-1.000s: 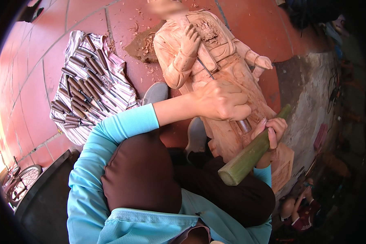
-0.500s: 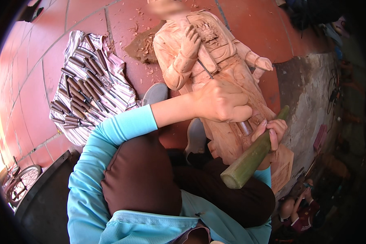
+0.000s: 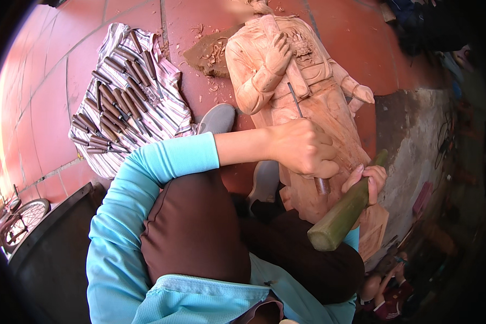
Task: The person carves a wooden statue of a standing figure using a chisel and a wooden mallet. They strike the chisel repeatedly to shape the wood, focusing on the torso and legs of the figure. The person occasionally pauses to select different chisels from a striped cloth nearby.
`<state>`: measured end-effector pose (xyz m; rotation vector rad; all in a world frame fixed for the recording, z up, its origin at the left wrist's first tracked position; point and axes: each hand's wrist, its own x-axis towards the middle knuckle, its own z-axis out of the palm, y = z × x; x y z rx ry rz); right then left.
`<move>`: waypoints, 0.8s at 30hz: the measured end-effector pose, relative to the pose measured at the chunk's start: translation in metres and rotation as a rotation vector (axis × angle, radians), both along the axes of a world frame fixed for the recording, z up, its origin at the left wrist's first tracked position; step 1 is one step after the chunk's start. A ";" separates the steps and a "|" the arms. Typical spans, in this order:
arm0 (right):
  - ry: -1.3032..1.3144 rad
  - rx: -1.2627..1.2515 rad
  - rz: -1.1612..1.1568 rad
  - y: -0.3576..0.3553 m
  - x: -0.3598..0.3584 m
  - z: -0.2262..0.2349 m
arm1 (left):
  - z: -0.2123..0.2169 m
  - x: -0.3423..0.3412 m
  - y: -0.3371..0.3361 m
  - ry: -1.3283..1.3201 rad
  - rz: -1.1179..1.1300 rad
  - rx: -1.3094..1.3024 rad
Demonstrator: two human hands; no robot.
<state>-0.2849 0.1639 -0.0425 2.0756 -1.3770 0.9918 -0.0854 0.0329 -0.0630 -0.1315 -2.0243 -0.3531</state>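
Observation:
My left hand (image 3: 303,147) is closed round a chisel (image 3: 295,100), its thin dark blade pointing away from me and its brown handle end showing below the fist. The blade tip lies at the robe of a carved wooden statue (image 3: 321,102), just under the rod-like shape that the figure clasps. My right hand (image 3: 373,179) grips a green bamboo-like club (image 3: 343,218) near its far end. The thick cut end of the club points toward me, and it appears apart from the chisel handle. Part of the statue's lower end is hidden behind the club and my right arm.
Several brown-handled chisels (image 3: 116,105) lie on a striped cloth (image 3: 170,89) at the left. Wood shavings (image 3: 217,53) are scattered on a brown board (image 3: 197,56) and the red tiles (image 3: 210,92). A dark curved panel (image 3: 54,254) and bicycle wheel (image 3: 27,224) are lower left.
The whole view has shifted, so the statue and cloth appear farther right. Relative to the statue, my left hand has drawn slightly toward me, and more blade shows. Both hands keep their hold.

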 end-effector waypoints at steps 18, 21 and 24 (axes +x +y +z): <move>0.070 0.014 0.019 0.002 0.003 0.000 | -0.014 0.008 -0.013 0.084 -0.074 -0.094; 0.086 0.000 0.018 0.003 0.002 0.000 | -0.018 0.006 -0.016 0.124 -0.057 -0.116; 0.087 -0.083 0.030 0.001 -0.002 -0.003 | -0.014 0.008 -0.021 0.133 -0.081 -0.107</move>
